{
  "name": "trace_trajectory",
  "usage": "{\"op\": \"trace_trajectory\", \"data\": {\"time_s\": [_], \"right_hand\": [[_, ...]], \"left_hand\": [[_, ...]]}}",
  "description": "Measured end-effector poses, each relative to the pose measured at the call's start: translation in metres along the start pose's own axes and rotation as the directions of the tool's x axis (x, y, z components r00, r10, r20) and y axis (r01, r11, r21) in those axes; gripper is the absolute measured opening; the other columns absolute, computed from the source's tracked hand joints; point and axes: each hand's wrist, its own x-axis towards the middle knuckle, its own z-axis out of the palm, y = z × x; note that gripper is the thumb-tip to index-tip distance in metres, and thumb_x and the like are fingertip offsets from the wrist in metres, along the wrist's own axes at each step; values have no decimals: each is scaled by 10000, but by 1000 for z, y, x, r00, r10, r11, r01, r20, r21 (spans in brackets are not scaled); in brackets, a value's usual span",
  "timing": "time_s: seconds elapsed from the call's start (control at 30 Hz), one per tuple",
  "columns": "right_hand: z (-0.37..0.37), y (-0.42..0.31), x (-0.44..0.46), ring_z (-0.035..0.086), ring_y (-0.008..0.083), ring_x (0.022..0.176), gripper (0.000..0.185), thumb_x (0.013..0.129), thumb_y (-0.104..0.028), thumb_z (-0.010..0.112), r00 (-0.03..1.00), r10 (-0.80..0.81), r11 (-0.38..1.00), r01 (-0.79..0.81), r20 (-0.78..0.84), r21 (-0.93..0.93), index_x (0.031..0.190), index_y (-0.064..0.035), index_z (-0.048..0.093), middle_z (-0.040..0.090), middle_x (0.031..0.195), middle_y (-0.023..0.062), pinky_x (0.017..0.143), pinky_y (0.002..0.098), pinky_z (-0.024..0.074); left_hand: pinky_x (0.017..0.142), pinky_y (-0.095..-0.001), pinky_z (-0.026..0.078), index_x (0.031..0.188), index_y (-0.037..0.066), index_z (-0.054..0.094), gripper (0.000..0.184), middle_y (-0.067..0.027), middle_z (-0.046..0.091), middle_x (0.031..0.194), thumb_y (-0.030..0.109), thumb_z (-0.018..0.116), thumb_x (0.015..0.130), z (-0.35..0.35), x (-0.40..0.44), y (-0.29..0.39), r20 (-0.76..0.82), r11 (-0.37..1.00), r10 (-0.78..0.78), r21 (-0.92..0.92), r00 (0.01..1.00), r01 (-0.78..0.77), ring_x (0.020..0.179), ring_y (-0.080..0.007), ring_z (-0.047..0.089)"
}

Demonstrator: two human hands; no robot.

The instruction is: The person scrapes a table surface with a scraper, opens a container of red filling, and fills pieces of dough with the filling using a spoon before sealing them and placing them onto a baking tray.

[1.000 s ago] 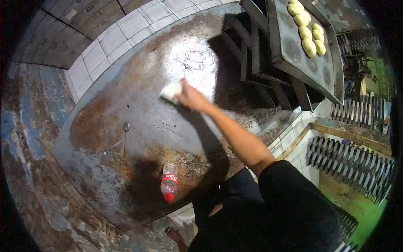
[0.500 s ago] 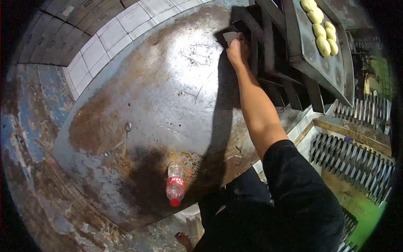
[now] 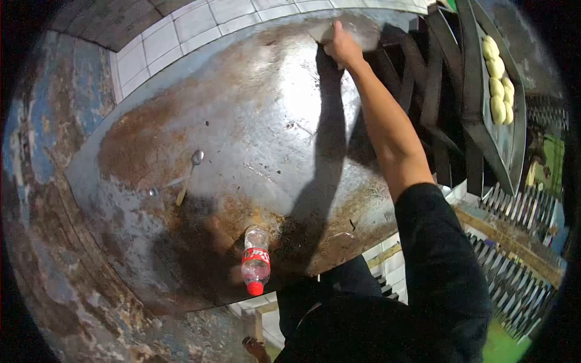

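At the far side of the metal table (image 3: 242, 130), my right hand (image 3: 344, 48) is closed around what looks like a flat, pale grey scraper (image 3: 322, 33). The scraper is held low over the tabletop, partly covered by my fingers; whether it touches the surface I cannot tell. Just right of this hand stands a stack of dark metal trays (image 3: 451, 91). Down at the bottom edge, my left hand (image 3: 256, 349) hangs below table level, small and blurred, its fingers unclear.
Pale dough pieces (image 3: 497, 85) lie in the top tray. A red-capped plastic bottle (image 3: 256, 263) lies near the table's front edge. Two spoons (image 3: 196, 158) rest toward the left. White tiles (image 3: 193, 27) line the back, and slatted metal racks (image 3: 505, 284) stand at lower right.
My right hand has moved away from beside the trays, further toward the table's back edge, with the scraper still in it. The view has shifted, so the trays appear further right.
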Motion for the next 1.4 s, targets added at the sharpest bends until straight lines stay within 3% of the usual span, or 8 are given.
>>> {"op": "trace_trajectory", "data": {"time_s": [0.33, 0.4, 0.47, 0.83, 1.03, 1.17, 1.37, 1.4], "right_hand": [[26, -78, -153, 670, 493, 922, 497, 874, -234, 731, 977, -183, 980, 172, 109, 96, 1233, -55, 438, 684, 985, 298, 757, 563, 521], [30, -110, -181, 660, 496, 924, 465, 882, -220, 720, 963, -220, 966, 193, 153, 172, 1220, -61, 444, 678, 1014, 280, 766, 553, 519], [41, -139, -207, 656, 488, 948, 452, 894, -216, 711, 944, -268, 951, 226, 194, 213, 1225, -62, 445, 678, 1030, 266, 772, 547, 521], [50, -155, -309, 656, 480, 975, 546, 927, -283, 673, 674, -526, 849, 374, 518, 375, 1308, -27, 377, 674, 997, 286, 806, 535, 535], [-12, -199, -287, 634, 340, 1167, 677, 998, -342, 651, 588, -106, 484, -674, 802, 558, 1418, 101, 359, 654, 1228, 274, 980, 449, 500], [-40, -239, -239, 671, 263, 995, 440, 1026, -212, 606, 965, -149, 512, -110, 214, 852, 1345, 32, 430, 652, 1165, 213, 822, 400, 567], [-14, -279, -233, 636, 362, 987, 221, 971, -53, 583, 795, -350, 658, 585, -495, 474, 1174, -9, 507, 618, 1060, 213, 821, 451, 526], [26, -258, -241, 601, 387, 985, 284, 888, 13, 607, 878, -472, 709, 435, -85, 555, 1160, -15, 531, 609, 1075, 199, 845, 467, 503]], "left_hand": [[530, -276, 488, 1229, 102, 554, 285, -66, 596, 922, 287, 599, 1018, 24, -12, -27, 140, 896, -355, -229, 924, 379, 664, -141, 580], [509, -290, 462, 1184, 116, 535, 267, -60, 578, 930, 285, 624, 998, 43, -3, -31, 89, 792, -48, -603, 995, 92, 641, -144, 576], [519, -314, 459, 1194, 123, 538, 267, -69, 583, 925, 283, 627, 999, 43, -10, -19, -25, 952, -285, -122, 958, 280, 617, -146, 572], [513, -309, 457, 1185, 103, 504, 263, -76, 564, 933, 274, 608, 1014, 21, -37, -17, -80, 972, -234, -55, 969, 230, 613, -138, 569], [436, -280, 421, 1202, 142, 506, 249, -61, 571, 930, 182, 623, 985, 33, -32, -12, 19, 867, -278, -425, 960, 259, 588, -143, 578], [430, -280, 415, 1202, 132, 504, 253, -67, 575, 933, 128, 612, 973, 40, -42, 1, 28, 879, -362, -323, 932, 352, 593, -148, 586], [423, -301, 435, 1223, 114, 498, 302, -91, 568, 892, 118, 618, 945, 28, -52, -7, -58, 863, -475, -224, 878, 452, 604, -165, 591], [425, -314, 455, 1228, 92, 493, 324, -102, 569, 881, 126, 631, 936, 26, -59, 2, -54, 881, -419, -265, 906, 391, 610, -171, 592]]}}
